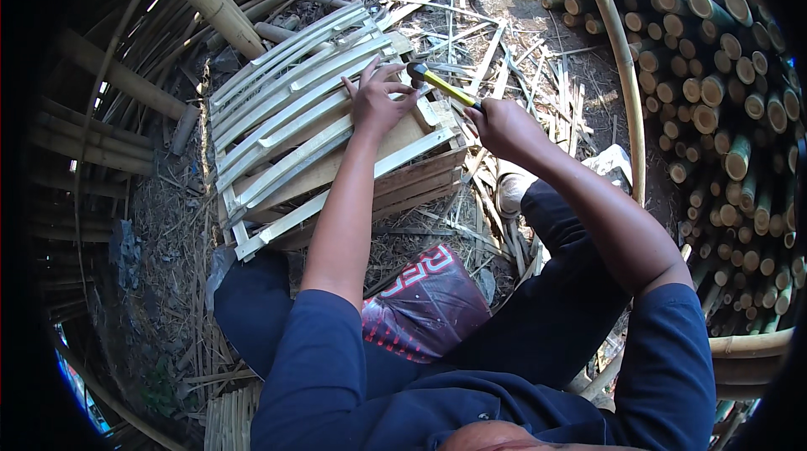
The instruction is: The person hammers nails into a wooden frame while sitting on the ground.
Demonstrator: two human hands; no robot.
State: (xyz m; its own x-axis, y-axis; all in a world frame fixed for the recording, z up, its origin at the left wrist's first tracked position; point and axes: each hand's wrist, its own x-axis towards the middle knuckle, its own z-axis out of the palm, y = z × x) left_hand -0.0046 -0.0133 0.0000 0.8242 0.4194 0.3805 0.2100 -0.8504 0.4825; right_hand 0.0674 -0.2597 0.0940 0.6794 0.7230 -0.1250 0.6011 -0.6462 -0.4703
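Note:
A slatted panel of pale bamboo strips (pixel 286 123) lies over a low wooden crate (pixel 420 178) in front of me. Over the panel's right part, my left hand (pixel 382 104) brings thumb and forefinger together in a pinch, with the other fingers spread. Whatever lies in that pinch is too small to make out. My right hand (pixel 508 131) grips a hammer (pixel 451 88) by its yellow and black handle. The hammer's dark head is just right of my left fingertips, close above the slats.
Cut bamboo poles (pixel 723 98) are stacked at the right behind a bent bamboo pole (pixel 626 73). Bamboo offcuts (pixel 496 56) litter the ground beyond the crate. Thick bamboo poles (pixel 206 1) stand at the upper left. A dark red printed sack (pixel 433 304) lies between my legs.

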